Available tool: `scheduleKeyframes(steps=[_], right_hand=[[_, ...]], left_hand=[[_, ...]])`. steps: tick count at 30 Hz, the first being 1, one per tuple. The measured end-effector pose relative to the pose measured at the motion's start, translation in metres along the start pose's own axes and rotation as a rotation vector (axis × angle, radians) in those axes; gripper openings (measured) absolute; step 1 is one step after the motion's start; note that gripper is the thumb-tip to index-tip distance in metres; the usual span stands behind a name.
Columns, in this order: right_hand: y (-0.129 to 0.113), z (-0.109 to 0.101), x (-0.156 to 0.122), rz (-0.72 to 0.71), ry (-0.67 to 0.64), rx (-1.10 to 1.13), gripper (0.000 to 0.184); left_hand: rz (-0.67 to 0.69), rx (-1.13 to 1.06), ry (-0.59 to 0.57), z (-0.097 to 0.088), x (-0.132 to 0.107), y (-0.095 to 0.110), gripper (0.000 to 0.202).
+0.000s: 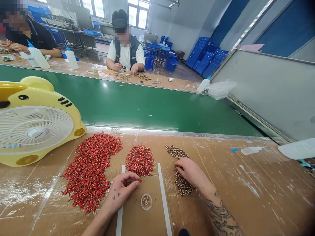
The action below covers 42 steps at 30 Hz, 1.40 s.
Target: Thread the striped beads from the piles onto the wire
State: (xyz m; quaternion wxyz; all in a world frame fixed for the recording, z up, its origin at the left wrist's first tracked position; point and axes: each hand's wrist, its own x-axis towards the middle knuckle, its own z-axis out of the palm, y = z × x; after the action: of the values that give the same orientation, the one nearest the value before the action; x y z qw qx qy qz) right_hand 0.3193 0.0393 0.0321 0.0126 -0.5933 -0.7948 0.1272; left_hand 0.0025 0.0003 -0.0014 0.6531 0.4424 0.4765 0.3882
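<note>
My left hand rests on the cardboard-covered bench with its fingers pinched on one small red piece at the near edge of the small red pile. A much larger heap of red pieces lies to its left. My right hand lies curled on a strip of small brown pieces, fingertips in the pile; what they grip is hidden. Between my hands sit a small clear round dish and two white strips.
A yellow desk fan stands at the left. A green conveyor belt runs behind the bench. Across it two people work beside white squeeze bottles. A grey panel stands at right, blue crates behind.
</note>
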Motion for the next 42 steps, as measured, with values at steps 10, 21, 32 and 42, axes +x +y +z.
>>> scheduleKeyframes(steps=[10,21,32,42], right_hand=[[-0.002,0.002,0.002,-0.023,0.018,0.003,0.02],[-0.005,-0.001,0.014,-0.203,-0.035,-0.071,0.025],[-0.036,0.004,0.01,-0.098,0.092,0.414,0.015],[-0.094,0.027,0.022,0.018,0.049,1.055,0.02]], left_hand=[[-0.006,-0.001,-0.034,0.001,-0.001,0.005,0.016],[0.016,0.027,-0.031,0.0,-0.001,0.004,0.014],[-0.001,-0.013,-0.016,0.003,-0.002,0.006,0.008],[0.014,-0.018,-0.002,0.002,-0.001,0.004,0.006]])
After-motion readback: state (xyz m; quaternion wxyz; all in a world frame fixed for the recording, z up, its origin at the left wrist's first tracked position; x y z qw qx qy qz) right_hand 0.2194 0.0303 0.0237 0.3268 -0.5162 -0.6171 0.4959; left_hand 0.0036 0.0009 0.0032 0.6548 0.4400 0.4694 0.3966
